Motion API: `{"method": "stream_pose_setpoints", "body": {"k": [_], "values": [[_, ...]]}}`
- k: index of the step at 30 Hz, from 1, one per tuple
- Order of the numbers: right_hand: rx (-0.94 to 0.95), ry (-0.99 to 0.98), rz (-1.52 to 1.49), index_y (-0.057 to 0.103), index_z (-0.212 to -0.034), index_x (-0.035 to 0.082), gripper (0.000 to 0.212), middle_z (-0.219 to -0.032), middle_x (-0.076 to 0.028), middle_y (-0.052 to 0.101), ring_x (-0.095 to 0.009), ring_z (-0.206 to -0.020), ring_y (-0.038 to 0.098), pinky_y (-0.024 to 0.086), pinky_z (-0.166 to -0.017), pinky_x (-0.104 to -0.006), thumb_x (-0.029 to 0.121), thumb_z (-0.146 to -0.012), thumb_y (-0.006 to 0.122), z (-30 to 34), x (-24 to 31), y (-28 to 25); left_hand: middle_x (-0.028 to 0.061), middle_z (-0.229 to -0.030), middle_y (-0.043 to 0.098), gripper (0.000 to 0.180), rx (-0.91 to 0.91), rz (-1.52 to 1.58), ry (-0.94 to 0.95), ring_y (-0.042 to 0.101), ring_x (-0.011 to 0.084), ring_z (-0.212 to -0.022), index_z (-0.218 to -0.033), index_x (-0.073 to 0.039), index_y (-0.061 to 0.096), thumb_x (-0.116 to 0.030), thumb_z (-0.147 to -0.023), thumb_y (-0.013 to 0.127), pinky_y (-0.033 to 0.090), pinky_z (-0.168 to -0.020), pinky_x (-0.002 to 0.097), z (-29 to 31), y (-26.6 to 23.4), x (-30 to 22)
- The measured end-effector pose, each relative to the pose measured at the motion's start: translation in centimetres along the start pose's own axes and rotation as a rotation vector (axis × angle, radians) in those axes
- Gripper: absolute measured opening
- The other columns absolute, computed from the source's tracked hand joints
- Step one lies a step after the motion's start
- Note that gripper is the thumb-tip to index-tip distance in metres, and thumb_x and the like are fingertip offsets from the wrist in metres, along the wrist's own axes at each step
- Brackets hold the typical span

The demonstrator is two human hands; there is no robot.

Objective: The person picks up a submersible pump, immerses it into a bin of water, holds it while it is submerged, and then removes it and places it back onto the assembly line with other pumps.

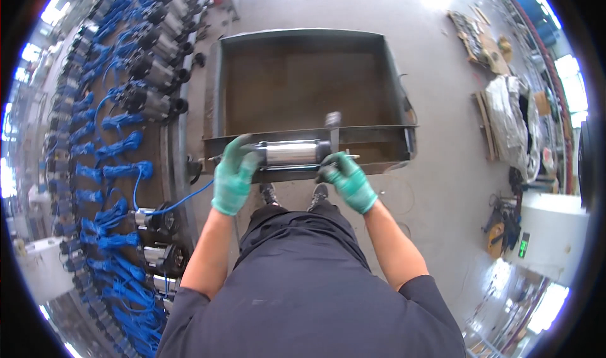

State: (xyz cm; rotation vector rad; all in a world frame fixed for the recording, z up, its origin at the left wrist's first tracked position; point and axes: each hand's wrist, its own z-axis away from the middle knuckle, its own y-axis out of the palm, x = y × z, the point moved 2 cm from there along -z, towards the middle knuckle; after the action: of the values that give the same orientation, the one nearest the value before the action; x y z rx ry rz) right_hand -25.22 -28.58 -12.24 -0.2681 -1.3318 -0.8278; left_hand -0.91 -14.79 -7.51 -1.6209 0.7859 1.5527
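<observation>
If held loosely or tugged by the blue cable (191, 196) left of the tank (219, 87), could slip and knock against the tank's near edge. Comprises one silver-and-black motor (291, 151) over the tank's near compartment, grasped at left end by gloved left hand (233, 176), at right end by gloved right hand (349, 182). Points sideways, with long axis left to right, roughly parallel to the tank's near edge.

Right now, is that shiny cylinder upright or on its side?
On its side: the silver cylinder shows its long flank, stretching crosswise between left hand and right hand.
</observation>
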Motion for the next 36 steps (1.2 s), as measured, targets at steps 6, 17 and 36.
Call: {"method": "stream_pose_setpoints", "body": {"k": [6,17,36], "values": [[0.055,-0.223,0.279,0.06,-0.111,0.004,0.031,-0.092,-0.018,0.065,-0.037,-0.082,0.064,0.051,-0.074,-0.0437,0.003,-0.084,0.074,-5.4,-9.0,10.3,0.0043,-0.102,0.065,0.026,-0.196,0.138,-0.02,0.064,0.0124,-0.09,-0.128,-0.004,0.057,-0.02,-0.108,0.052,0.054,-0.081,0.0261,-1.0,2.4,-1.4],[-0.049,-0.436,1.388,0.07,-0.105,0.006,0.024,-0.095,-0.016,0.07,-0.035,-0.089,0.068,0.055,-0.083,-0.0451,0.022,-0.088,0.07,-8.3,4.1,6.2,0.0009,-0.058,0.056,0.03,-0.705,0.517,-0.744,0.04,0.0117,-0.039,-0.078,-0.014,0.063,-0.035,-0.099,0.058,0.027,-0.038,0.0291,-0.6,-14.8,14.1],[-0.108,-0.306,1.348,0.072,-0.091,0.008,0.009,-0.086,-0.014,0.072,-0.035,-0.076,0.07,0.056,-0.071,-0.0422,0.015,-0.087,0.068,-10.1,3.6,4.0,-0.0039,-0.063,0.055,0.036,-0.243,0.243,-0.908,0.046,0.0091,-0.044,-0.082,-0.017,0.062,-0.045,-0.104,0.056,0.032,-0.039,0.0274,-3.1,-13.9,15.1]]}}
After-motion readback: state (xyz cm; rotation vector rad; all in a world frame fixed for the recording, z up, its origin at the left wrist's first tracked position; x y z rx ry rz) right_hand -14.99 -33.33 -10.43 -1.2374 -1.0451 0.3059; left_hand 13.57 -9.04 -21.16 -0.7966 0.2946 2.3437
